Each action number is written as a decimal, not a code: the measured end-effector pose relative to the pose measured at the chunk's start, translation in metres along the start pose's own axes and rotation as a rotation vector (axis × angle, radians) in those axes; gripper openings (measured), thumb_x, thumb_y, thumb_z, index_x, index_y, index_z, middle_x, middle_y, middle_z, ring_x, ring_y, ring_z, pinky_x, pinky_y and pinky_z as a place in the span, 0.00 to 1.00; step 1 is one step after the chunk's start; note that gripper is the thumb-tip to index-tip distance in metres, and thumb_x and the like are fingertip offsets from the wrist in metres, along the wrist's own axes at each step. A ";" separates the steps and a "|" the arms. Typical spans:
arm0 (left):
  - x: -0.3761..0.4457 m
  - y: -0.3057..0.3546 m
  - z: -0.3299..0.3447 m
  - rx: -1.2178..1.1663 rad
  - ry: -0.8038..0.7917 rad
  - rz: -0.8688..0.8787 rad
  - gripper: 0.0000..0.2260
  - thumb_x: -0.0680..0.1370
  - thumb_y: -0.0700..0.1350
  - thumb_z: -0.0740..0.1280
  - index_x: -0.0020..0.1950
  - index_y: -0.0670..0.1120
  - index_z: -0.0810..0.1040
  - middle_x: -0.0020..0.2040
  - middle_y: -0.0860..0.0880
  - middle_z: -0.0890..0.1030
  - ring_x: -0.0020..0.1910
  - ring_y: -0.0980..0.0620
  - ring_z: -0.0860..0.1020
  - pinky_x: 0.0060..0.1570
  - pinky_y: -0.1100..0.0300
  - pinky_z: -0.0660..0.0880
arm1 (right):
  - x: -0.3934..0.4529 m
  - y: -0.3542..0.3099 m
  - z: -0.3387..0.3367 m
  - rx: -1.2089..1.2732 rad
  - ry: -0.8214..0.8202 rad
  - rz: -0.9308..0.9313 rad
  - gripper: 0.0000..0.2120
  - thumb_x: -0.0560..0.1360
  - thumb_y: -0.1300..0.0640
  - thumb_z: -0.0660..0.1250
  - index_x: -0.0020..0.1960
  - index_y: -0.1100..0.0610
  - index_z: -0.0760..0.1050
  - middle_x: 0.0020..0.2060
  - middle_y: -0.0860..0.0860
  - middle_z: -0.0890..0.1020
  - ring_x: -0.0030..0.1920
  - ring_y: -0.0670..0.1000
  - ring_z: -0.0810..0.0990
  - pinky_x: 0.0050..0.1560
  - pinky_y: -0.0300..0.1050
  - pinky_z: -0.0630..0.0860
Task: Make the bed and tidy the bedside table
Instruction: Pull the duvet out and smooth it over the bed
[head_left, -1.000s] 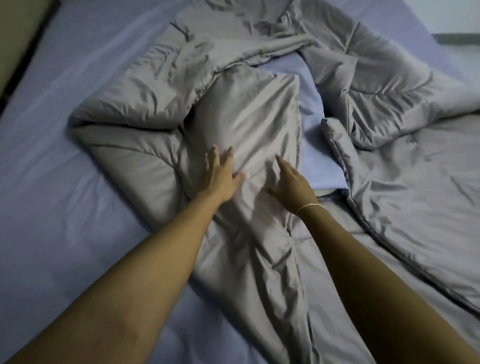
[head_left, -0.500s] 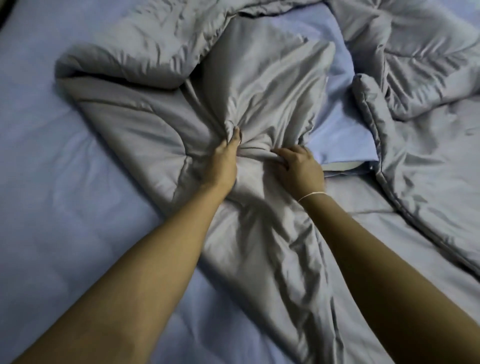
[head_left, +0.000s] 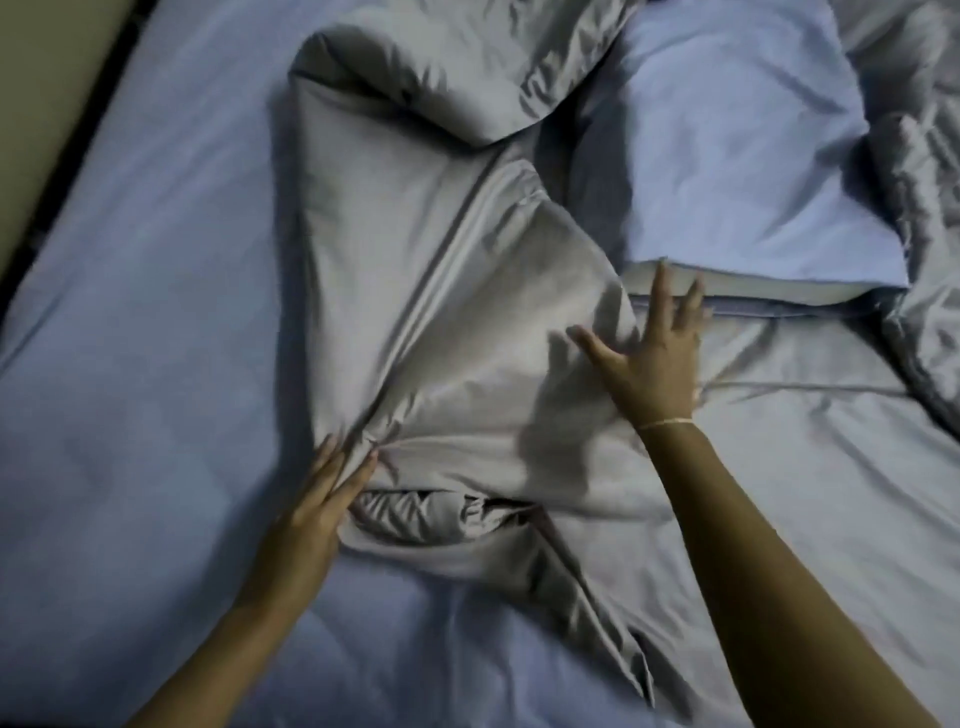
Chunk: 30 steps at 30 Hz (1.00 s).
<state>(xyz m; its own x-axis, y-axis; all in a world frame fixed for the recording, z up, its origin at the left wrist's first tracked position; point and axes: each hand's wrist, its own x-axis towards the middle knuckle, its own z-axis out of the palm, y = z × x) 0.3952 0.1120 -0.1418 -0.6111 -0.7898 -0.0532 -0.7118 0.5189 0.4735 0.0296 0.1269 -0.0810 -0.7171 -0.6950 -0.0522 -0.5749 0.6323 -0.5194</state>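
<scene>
A crumpled grey duvet (head_left: 415, 291) lies across the blue bed sheet (head_left: 130, 322), with a folded lobe at the top and more of it bunched at the far right (head_left: 924, 218). My left hand (head_left: 322, 504) pinches a gathered fold at the duvet's lower left, where the creases run together at my fingertips. My right hand (head_left: 652, 358) is flat with its fingers spread, resting on the duvet's right side. A thin band circles that wrist. A blue pillow (head_left: 737, 156) lies at the upper right, just past my right fingertips.
The bed's left edge runs diagonally at the top left, with a dark gap and a beige surface (head_left: 31, 104) beyond it. Bare blue sheet fills the left side and the bottom of the view.
Both hands gripped the bunched duvet half a second ago. Since then my right hand has let go and spread flat, while my left has drawn its fold toward me and to the left.
</scene>
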 end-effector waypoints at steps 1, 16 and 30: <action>-0.013 -0.015 -0.004 -0.026 -0.008 -0.032 0.42 0.62 0.17 0.58 0.73 0.44 0.67 0.74 0.49 0.64 0.75 0.48 0.59 0.74 0.61 0.52 | -0.008 -0.007 0.018 -0.025 -0.121 -0.017 0.54 0.64 0.29 0.68 0.78 0.45 0.43 0.78 0.60 0.45 0.76 0.64 0.49 0.73 0.65 0.56; -0.037 0.021 -0.073 -0.421 0.154 -0.160 0.32 0.73 0.66 0.61 0.74 0.52 0.65 0.78 0.51 0.53 0.76 0.51 0.55 0.70 0.44 0.63 | -0.157 -0.136 0.080 0.714 -0.511 0.179 0.25 0.69 0.59 0.75 0.65 0.54 0.75 0.55 0.53 0.83 0.57 0.52 0.81 0.61 0.52 0.76; -0.095 -0.142 -0.122 -0.368 0.392 -0.685 0.09 0.69 0.45 0.67 0.42 0.39 0.75 0.39 0.41 0.81 0.40 0.48 0.76 0.42 0.56 0.70 | -0.190 -0.287 0.149 0.938 -1.258 0.439 0.22 0.80 0.42 0.56 0.68 0.51 0.70 0.62 0.50 0.79 0.57 0.53 0.80 0.60 0.52 0.75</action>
<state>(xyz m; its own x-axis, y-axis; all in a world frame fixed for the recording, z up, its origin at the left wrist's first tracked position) 0.5968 0.0734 -0.0965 0.1225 -0.9802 -0.1555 -0.6806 -0.1970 0.7056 0.3901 0.0266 -0.0492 0.2749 -0.6506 -0.7080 0.3413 0.7544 -0.5607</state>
